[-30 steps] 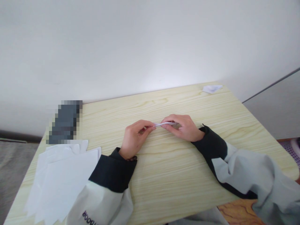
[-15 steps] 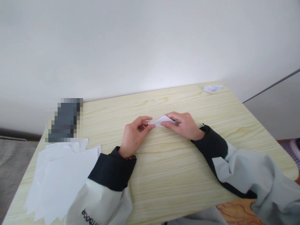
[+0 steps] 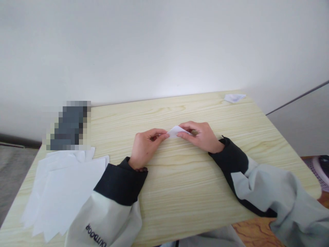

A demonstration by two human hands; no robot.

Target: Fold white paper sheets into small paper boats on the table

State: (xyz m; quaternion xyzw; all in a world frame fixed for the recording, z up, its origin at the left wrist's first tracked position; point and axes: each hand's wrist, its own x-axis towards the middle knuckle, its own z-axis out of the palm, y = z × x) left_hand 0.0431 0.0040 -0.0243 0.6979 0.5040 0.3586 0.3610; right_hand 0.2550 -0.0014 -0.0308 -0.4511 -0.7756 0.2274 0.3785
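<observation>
A small folded piece of white paper (image 3: 175,131) is held just above the middle of the light wooden table (image 3: 185,185). My left hand (image 3: 145,146) pinches its left end between thumb and fingers. My right hand (image 3: 200,136) pinches its right end, fingers curled over it. Both wrists rest on the tabletop, in black cuffs and pale grey sleeves.
A loose stack of white paper sheets (image 3: 64,192) lies at the table's left front. A pixelated dark object (image 3: 68,126) stands at the back left. A small folded white paper (image 3: 233,97) lies at the far right corner. A white wall rises behind the table.
The paper was held flat and edge-on between both hands; now it has puffed into a raised, folded shape. Both hands stayed in place, and the view shifted slightly.
</observation>
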